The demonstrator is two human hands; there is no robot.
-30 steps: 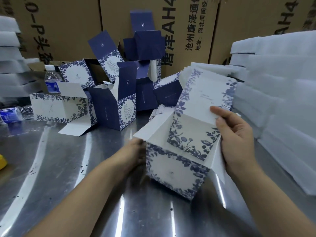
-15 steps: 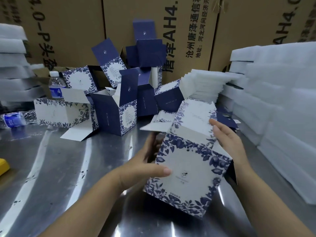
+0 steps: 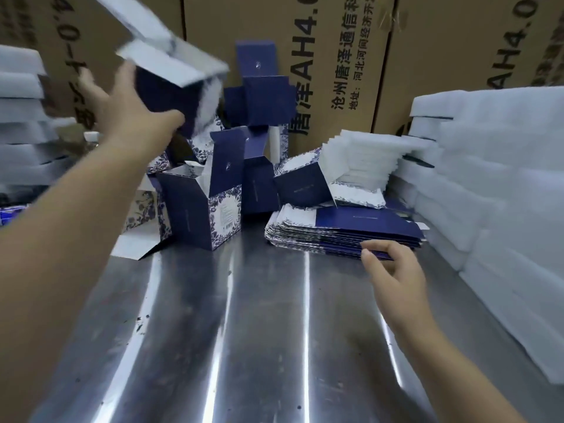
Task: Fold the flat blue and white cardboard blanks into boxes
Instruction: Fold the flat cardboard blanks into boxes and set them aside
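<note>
My left hand (image 3: pixel 128 108) is raised at the upper left with fingers spread and the thumb against a folded blue and white box (image 3: pixel 174 83), which is blurred by motion, its white flaps up. Whether the hand still carries the box I cannot tell. My right hand (image 3: pixel 393 270) hovers with loosely curled fingers at the front edge of a stack of flat blue and white blanks (image 3: pixel 345 233) and holds nothing. Several folded boxes (image 3: pixel 201 215) with open lids stand in a pile at the back centre.
The work surface is a shiny metal table (image 3: pixel 259 331). White foam sheets (image 3: pixel 488 184) are stacked along the right side and at the far left (image 3: pixel 21 123). Large brown cartons (image 3: pixel 335 56) form the back wall. Upright white inserts (image 3: pixel 360 157) stand behind the blanks.
The box both hands held in front of me has swung up and left with my left hand. My right hand let go and dropped to the stack of blanks.
</note>
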